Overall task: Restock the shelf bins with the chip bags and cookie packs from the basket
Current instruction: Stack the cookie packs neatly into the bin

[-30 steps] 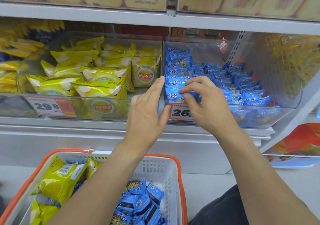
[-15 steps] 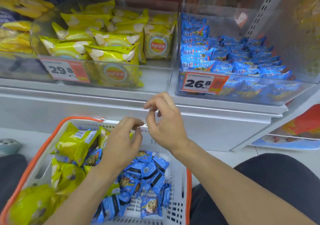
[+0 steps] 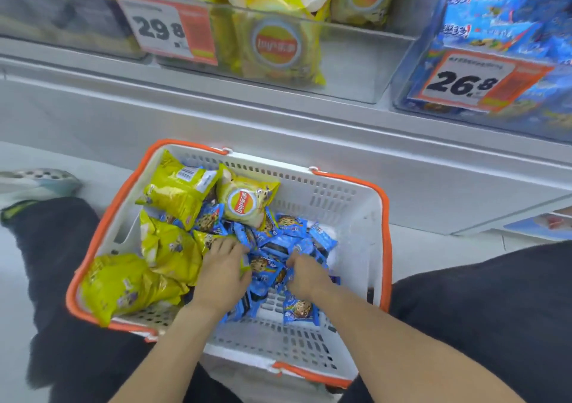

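Both hands have dropped from the shelf front into the basket since the earlier frames, and the view has tilted down with them. Left hand lies palm down on the blue cookie packs, fingers curled into the pile with one pack's edge caught at the thumb side. Right hand sits just beside it, fingers bent and gathered on packs at the middle of the heap; how many it grips cannot be told. One cookie pack lies apart on the bare grid floor, near the right wrist. Yellow chip bags fill the left half of the white basket, one with its round red logo face up against the far wall. An orange rim runs round the basket, which stands on the floor between dark-trousered legs. Above, the clear left bin holds chip bags behind a 29.8 price tag; the right bin holds blue packs behind a 26.8 tag.
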